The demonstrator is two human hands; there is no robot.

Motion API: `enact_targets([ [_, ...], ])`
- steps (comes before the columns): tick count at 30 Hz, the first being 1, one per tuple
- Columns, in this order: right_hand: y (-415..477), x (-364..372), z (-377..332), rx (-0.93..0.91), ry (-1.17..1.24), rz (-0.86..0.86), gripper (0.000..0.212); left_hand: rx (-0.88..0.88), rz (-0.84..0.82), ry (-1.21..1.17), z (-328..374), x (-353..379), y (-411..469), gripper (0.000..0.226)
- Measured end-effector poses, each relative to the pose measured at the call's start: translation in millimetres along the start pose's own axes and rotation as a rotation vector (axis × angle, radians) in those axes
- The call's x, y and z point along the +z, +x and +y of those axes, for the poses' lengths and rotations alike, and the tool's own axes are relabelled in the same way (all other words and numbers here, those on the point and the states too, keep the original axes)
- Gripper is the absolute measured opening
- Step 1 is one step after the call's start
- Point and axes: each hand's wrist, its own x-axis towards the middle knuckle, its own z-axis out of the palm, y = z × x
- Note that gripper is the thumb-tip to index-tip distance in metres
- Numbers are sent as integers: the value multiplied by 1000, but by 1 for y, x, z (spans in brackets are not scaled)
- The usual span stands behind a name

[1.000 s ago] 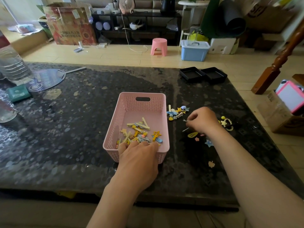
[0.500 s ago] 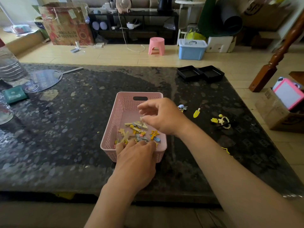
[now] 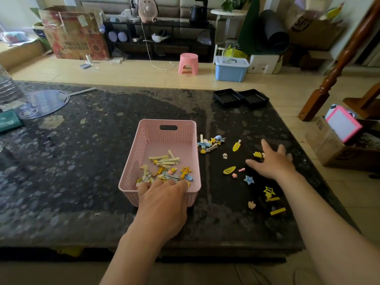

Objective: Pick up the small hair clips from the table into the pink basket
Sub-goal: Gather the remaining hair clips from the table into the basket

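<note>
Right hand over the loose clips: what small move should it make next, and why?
Probably lower the right hand and pinch the small yellow clip lying just under its spread fingers. The hand is open and seems to hold nothing, many clips lie on the table around it, and the left hand grips the near rim of the pink basket, ready to receive.
</note>
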Motion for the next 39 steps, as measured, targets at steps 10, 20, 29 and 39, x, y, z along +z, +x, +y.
enact_targets([
  [10,6,15,-14,-189,-134,185,40,-13,-9,15,1,2,3,18],
  [20,-8,-11,-26,-150,782,-45,31,-26,-5,10,1,3,3,17],
  [29,-91,-37,-112,-659,997,-182,25,-12,3,7,-1,5,3,17],
  [39,-109,-30,-118,-839,602,-147,34,8,37,0,-2,4,1,16],
])
